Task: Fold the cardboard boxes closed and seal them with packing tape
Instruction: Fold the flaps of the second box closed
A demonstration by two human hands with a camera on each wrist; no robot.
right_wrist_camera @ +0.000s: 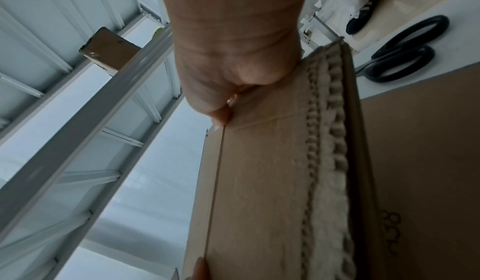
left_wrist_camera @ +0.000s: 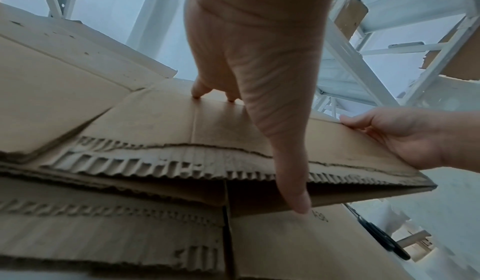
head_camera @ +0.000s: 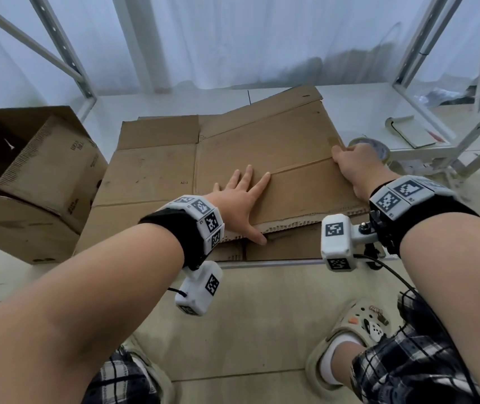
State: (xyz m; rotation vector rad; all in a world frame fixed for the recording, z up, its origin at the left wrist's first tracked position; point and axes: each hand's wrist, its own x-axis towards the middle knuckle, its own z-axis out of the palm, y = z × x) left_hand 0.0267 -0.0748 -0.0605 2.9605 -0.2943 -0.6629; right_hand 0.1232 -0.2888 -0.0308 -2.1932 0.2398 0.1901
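Note:
A flattened cardboard box (head_camera: pixel 262 153) lies on top of another flat box (head_camera: pixel 145 182) on the white table (head_camera: pixel 349 103). My left hand (head_camera: pixel 241 193) presses flat on its near flap with straight fingers, the thumb (left_wrist_camera: pixel 293 192) hanging over the torn corrugated edge (left_wrist_camera: pixel 182 171). My right hand (head_camera: pixel 355 164) grips the top box's right edge, thumb on top and fingers curled under; in the right wrist view the right hand (right_wrist_camera: pixel 228 91) clasps that cardboard edge (right_wrist_camera: pixel 218 181). A roll of packing tape (head_camera: pixel 376 147) sits on the table just behind the right hand.
An assembled open box (head_camera: pixel 37 158) lies tipped on another box (head_camera: pixel 14 228) at the left. Black-handled scissors (right_wrist_camera: pixel 405 58) rest on the table to the right. A notebook (head_camera: pixel 411 132) and white metal shelf frames (head_camera: pixel 437 68) stand at the back right.

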